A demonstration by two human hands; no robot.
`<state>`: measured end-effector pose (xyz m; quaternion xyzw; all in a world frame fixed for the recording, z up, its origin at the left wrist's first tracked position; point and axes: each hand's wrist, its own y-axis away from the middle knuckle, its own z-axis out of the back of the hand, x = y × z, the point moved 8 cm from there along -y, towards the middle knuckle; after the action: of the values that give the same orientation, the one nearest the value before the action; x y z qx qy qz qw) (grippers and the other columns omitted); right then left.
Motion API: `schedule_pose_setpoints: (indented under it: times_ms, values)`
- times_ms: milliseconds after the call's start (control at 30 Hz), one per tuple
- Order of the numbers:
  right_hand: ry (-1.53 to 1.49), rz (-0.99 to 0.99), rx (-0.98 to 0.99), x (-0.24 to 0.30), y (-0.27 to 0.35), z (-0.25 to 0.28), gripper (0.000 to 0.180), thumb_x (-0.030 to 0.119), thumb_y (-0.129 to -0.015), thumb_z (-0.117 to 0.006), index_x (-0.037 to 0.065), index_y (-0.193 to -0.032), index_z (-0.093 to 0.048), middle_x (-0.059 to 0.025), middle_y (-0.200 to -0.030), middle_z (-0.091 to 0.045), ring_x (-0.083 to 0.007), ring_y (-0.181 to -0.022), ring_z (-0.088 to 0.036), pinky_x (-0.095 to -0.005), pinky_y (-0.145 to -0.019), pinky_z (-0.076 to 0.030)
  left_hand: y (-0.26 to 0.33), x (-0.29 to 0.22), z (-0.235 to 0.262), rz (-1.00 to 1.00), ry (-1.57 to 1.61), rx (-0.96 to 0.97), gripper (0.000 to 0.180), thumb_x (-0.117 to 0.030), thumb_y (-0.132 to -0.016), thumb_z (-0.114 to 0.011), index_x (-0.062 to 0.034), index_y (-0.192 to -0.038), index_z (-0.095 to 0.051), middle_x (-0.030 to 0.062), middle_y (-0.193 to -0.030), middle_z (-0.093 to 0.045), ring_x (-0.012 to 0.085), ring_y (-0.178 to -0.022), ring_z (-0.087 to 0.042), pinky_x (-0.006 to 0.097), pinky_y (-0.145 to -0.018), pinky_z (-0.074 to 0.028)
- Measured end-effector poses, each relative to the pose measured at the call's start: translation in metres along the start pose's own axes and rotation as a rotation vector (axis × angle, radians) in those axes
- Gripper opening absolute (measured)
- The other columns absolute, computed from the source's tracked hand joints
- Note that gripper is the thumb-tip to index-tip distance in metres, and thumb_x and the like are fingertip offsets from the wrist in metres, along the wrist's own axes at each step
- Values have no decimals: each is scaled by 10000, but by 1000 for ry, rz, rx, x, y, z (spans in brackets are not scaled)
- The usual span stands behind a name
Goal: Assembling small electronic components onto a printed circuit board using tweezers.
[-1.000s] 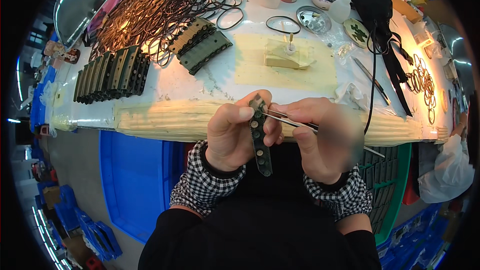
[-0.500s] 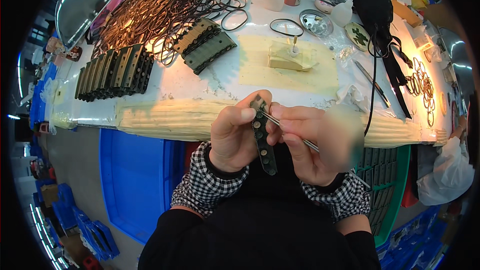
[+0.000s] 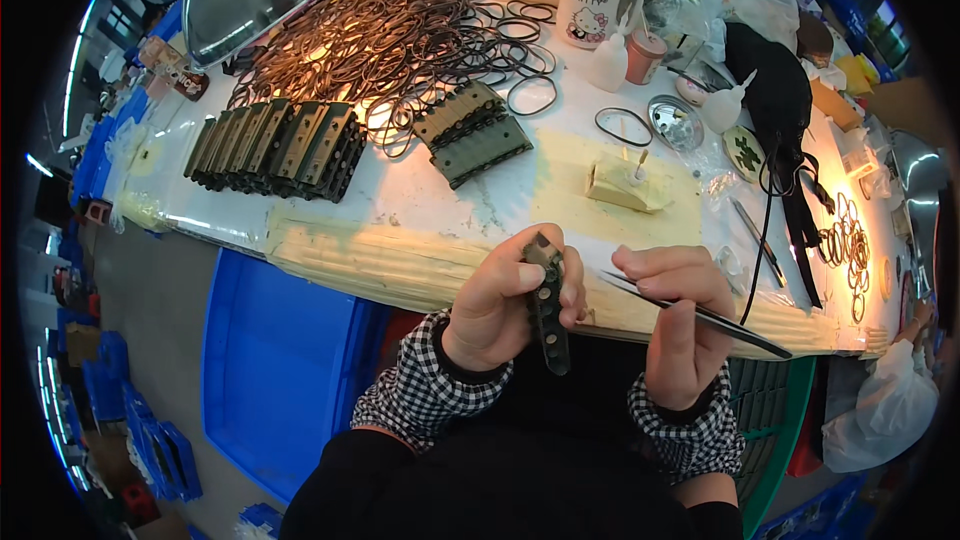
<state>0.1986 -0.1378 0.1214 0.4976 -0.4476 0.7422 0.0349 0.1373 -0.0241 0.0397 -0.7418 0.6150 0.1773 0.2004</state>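
Currently, the left hand (image 3: 497,305) pinches a dark studded strip (image 3: 549,325) between thumb and fingers, hanging tilted near the workbench (image 3: 400,195) edge. The right hand (image 3: 690,330) grips slim tweezers (image 3: 730,326), tips apart from the strip; beyond lies a yellow block (image 3: 618,190).

the left hand (image 3: 488,305) is raised with curled fingers, its thumb pressing down in a grip. apart from it, the right hand (image 3: 690,348) pinches between thumb and fingers. the left forearm (image 3: 425,380) and right forearm (image 3: 690,440) reach forward from the body.
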Motion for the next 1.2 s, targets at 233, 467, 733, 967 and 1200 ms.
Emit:
schedule_pose_setpoints:
  times_ms: [233, 467, 733, 967, 1200]
  values:
    - [583, -44, 537, 11, -72, -47, 92, 57, -855, -592, 34, -943, -587, -118, -795, -586, -287, -794, -594, -377, -712, -443, 13, -65, 47, -261, 1, -53, 243, -278, -831, -569, -88, -903, -436, 88, -802, -536, 201, -706, -535, 364, -778, -434]
    - [897, 348, 830, -74, -171, -167, 131, 89, -828, -603, 37, -939, -558, -128, -893, -593, -335, -780, -615, -433, -694, -487, 16, -68, 61, -276, 38, -106, 238, -238, -815, -584, -88, -916, -429, 106, -806, -559, 217, -712, -545, 367, -767, -453]
    - [999, 348, 761, -209, -245, -300, 211, 45, -784, -537, 21, -959, -653, -127, -1002, -618, -295, -903, -640, -437, -807, -479, 21, -65, 61, -277, 125, -94, 316, -284, -801, -657, -87, -937, -449, 90, -798, -543, 210, -685, -528, 369, -748, -404]
    - [789, 673, 406, -251, -253, -343, 119, 156, -831, -573, 95, -821, -674, -77, -672, -629, -262, -634, -645, -380, -576, -523, 24, -65, 66, -243, 160, -126, 309, -254, -803, -658, -79, -942, -445, 94, -808, -551, 210, -701, -551, 360, -777, -433]
    - [1033, 326, 926, -223, -242, -326, 188, 132, -857, -524, 49, -936, -673, -146, -947, -662, -306, -886, -658, -404, -771, -533, 23, -69, 61, -318, 138, -100, 286, -277, -803, -635, -95, -899, -436, 74, -775, -532, 200, -688, -531, 350, -763, -426]
